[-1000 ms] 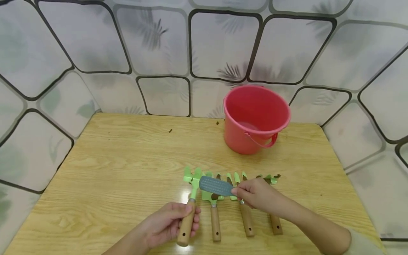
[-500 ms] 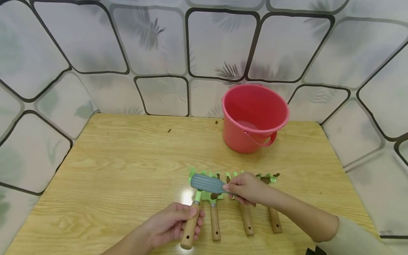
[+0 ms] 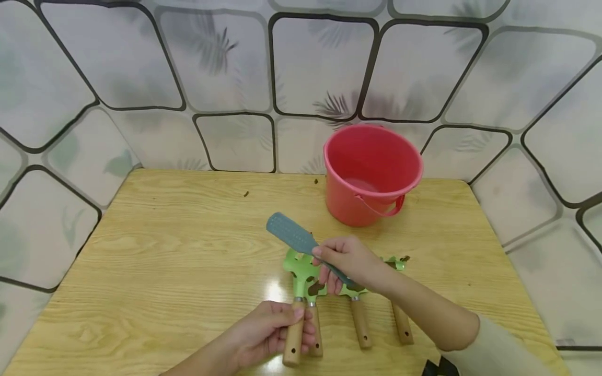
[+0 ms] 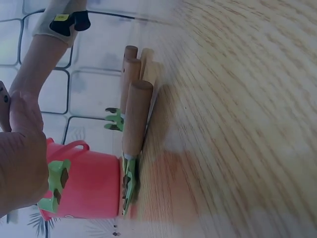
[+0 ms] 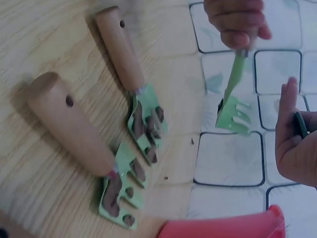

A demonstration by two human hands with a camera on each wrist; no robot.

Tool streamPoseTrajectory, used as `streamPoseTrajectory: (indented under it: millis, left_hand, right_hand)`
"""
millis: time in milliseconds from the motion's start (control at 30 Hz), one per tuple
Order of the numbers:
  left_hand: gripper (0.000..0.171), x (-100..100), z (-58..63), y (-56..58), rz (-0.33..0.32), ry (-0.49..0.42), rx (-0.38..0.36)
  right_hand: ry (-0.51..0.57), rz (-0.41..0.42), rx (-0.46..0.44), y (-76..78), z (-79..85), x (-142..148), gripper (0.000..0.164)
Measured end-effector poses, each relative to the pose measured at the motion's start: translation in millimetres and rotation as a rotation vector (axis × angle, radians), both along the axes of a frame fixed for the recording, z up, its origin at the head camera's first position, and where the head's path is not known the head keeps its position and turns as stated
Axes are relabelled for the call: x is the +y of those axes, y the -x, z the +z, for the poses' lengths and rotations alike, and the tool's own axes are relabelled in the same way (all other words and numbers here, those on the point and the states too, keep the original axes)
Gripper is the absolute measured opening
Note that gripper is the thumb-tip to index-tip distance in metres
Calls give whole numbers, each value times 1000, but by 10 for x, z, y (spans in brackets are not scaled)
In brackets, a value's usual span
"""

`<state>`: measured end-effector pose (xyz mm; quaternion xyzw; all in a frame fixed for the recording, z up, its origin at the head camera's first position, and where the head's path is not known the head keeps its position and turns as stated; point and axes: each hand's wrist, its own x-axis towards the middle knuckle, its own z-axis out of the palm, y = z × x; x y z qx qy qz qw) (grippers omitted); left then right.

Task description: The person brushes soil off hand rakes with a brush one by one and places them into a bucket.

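My left hand grips the wooden handle of a small garden rake, its green, brown-spotted pronged head pointing away from me. In the right wrist view the green head hangs from that hand above the table. My right hand pinches a grey-blue flat paddle-shaped tool with a dotted face, tilted up to the left over the rake head. Beneath the hands lie more green garden tools with wooden handles: one partly behind the held rake, one below my right hand, one farther right.
A pink-red bucket stands at the back right of the wooden table, its handle hanging at the front. Small brown crumbs lie near the back edge. A patterned cloth wall encloses the back and sides.
The grey-blue tool slid left across the rake head, then rose off it, turning its tip up and away. My left hand has shifted slightly right with the rake.
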<state>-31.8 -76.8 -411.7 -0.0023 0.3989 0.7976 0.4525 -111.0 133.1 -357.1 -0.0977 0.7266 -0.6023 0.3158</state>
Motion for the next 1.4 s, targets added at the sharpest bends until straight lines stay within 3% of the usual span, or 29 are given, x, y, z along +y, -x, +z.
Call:
streamPoseTrajectory:
  millis: [100, 200, 333, 533, 600, 700, 833, 900, 967, 1067, 1133, 1200, 1267, 1400]
  left_hand:
    - [31, -23, -17, 11, 14, 27, 21]
    - [35, -38, -10, 34, 41, 126, 85]
    - [36, -72, -14, 83, 53, 321, 251]
    - [30, -159, -45, 167, 39, 531, 459]
    - [26, -182, -43, 173, 16, 647, 579]
    - [20, -196, -29, 160, -41, 874, 817]
    - [20, -191, -42, 125, -70, 1168, 1237]
    - [21, -199, -82, 118, -18, 1278, 1475]
    - [25, -227, -135, 132, 85, 1360, 1718]
    - [25, -279, -208, 184, 288, 1381, 2005]
    - [32, -310, -229, 227, 407, 1369, 2148]
    - [42, -336, -228, 270, 508, 1357, 2238]
    - [41, -359, -205, 307, 567, 1352, 2280]
    - [40, -403, -140, 360, 611, 1343, 2256]
  right_hand:
    - [73, 6, -99, 32, -14, 122, 34]
    - [115, 9, -176, 39, -42, 209, 32]
    - [124, 9, -227, 42, -56, 297, 34]
    - [115, -2, -229, 61, -25, 409, 32]
    - [117, 2, -223, 67, -13, 446, 30]
    - [121, 21, -219, 76, 1, 505, 26]
    - [103, 38, -235, 68, 0, 590, 23]
    - [79, 45, -238, 50, -6, 629, 24]
    - [53, 54, -242, 30, -13, 659, 25]
    - [37, 91, -227, -23, -29, 704, 28]
    - [44, 128, -215, -76, -46, 740, 29]
    - [63, 160, -208, -145, -68, 776, 29]
    - [87, 175, -209, -222, -96, 798, 29]
    - [108, 162, -205, -357, -162, 758, 29]
